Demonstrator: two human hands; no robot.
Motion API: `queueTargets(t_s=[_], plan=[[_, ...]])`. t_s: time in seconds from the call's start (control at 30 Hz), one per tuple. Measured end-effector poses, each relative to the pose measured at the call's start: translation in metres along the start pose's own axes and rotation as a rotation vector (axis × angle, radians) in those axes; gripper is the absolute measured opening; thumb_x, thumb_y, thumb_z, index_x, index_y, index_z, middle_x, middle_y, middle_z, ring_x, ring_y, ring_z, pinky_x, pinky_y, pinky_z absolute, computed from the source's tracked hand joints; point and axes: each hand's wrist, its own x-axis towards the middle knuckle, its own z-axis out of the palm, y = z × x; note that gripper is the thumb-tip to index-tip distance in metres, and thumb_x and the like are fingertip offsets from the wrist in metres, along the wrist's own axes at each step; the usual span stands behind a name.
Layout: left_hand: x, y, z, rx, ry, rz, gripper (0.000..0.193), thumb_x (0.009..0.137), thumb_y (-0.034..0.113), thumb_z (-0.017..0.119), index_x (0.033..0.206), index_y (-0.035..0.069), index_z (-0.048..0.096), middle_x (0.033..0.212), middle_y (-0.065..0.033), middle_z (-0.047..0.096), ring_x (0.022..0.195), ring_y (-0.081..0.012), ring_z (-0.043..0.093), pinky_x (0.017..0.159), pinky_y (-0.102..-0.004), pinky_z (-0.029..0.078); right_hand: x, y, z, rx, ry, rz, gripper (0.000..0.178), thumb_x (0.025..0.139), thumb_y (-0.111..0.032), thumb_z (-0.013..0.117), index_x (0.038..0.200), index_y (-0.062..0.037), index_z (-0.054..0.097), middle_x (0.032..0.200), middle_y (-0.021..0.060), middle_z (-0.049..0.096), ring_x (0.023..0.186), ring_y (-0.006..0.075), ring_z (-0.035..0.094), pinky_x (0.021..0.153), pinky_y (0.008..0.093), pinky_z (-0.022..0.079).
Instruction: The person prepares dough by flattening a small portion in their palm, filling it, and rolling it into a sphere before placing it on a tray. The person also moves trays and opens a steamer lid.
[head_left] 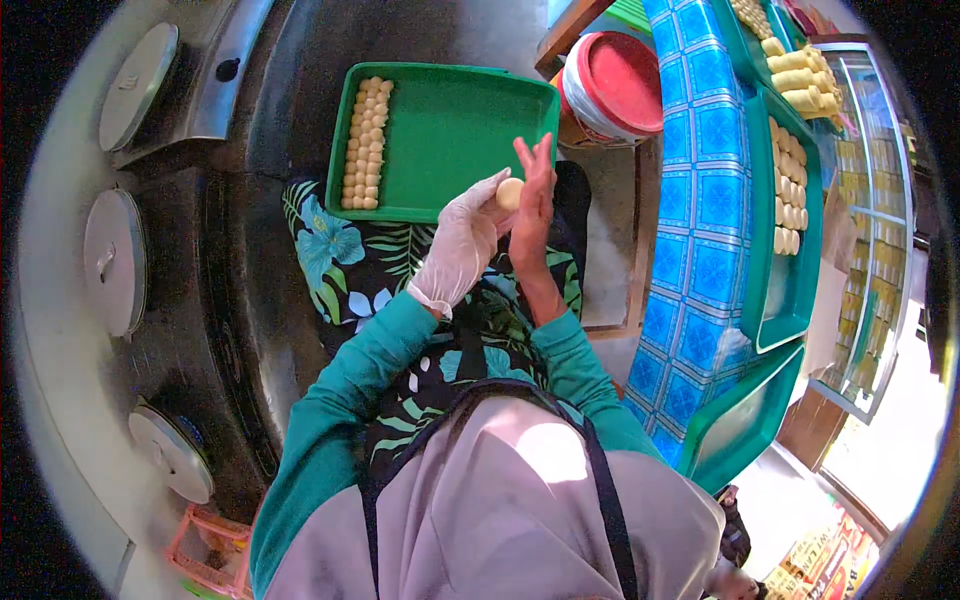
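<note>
A small pale dough ball point(510, 194) sits at the fingertips of my left hand point(466, 230), which wears a thin whitish glove and is closed around it. Bare and stretched out flat, my right hand point(535, 215) stands upright beside the ball, its palm side toward it. Both hands are over the near right edge of a green tray point(450, 135). Along the tray's left side lie several dough balls point(367, 145) in tight rows. The tray rests at the far end of my lap, on dark floral cloth.
On the right, a table with a blue tiled-pattern cloth point(700, 190) carries green trays point(775, 310) of shaped dough pieces point(789, 190). A red-lidded bucket point(620, 85) stands beyond my right hand. Round metal lids point(113, 262) line the dark surface at left, above a pink basket point(208, 550).
</note>
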Motion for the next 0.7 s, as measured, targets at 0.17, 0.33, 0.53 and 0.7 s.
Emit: queueTargets(t_s=[0.17, 0.33, 0.53, 0.7], plan=[[-0.004, -0.004, -0.007, 0.442, 0.190, 0.101, 0.023, 0.089, 0.013, 0.062, 0.106, -0.002, 0.063, 0.098, -0.0093, 0.068, 0.087, -0.0188, 0.064, 0.083, -0.0299, 0.050, 0.014, -0.005, 0.006, 0.191, 0.176, 0.215, 0.074, 0.098, -0.059, 0.022, 0.150, -0.0067, 0.019, 0.142, 0.0215, 0.041, 0.127, 0.0270, 0.042, 0.111, 0.0408, 0.019], [-0.009, -0.009, 0.006, 0.642, 0.209, 0.209, 0.024, 0.087, 0.010, 0.065, 0.107, -0.003, 0.063, 0.098, -0.0086, 0.068, 0.083, -0.0154, 0.065, 0.080, -0.0272, 0.051, 0.018, 0.008, 0.001, 0.244, 0.229, 0.437, 0.078, 0.095, -0.065, 0.021, 0.148, -0.0079, 0.027, 0.133, 0.0161, 0.054, 0.127, 0.0228, 0.042, 0.107, 0.0407, 0.021], [-0.012, -0.001, 0.014, 0.682, 0.180, 0.131, 0.025, 0.086, 0.010, 0.067, 0.107, -0.003, 0.064, 0.099, -0.0098, 0.068, 0.084, -0.0152, 0.066, 0.077, -0.0278, 0.053, 0.020, 0.025, -0.012, 0.257, 0.259, 0.552, 0.079, 0.094, -0.067, 0.020, 0.146, -0.0100, 0.034, 0.124, 0.0123, 0.062, 0.116, 0.0182, 0.048, 0.094, 0.0361, 0.030], [-0.009, -0.006, 0.012, 0.729, 0.185, 0.161, 0.025, 0.085, 0.009, 0.068, 0.107, -0.002, 0.064, 0.098, -0.0096, 0.068, 0.082, -0.0161, 0.067, 0.074, -0.0280, 0.054, 0.023, 0.023, -0.017, 0.297, 0.253, 0.553, 0.082, 0.092, -0.070, 0.020, 0.144, -0.0082, 0.035, 0.123, 0.0120, 0.062, 0.115, 0.0155, 0.049, 0.090, 0.0327, 0.031]])
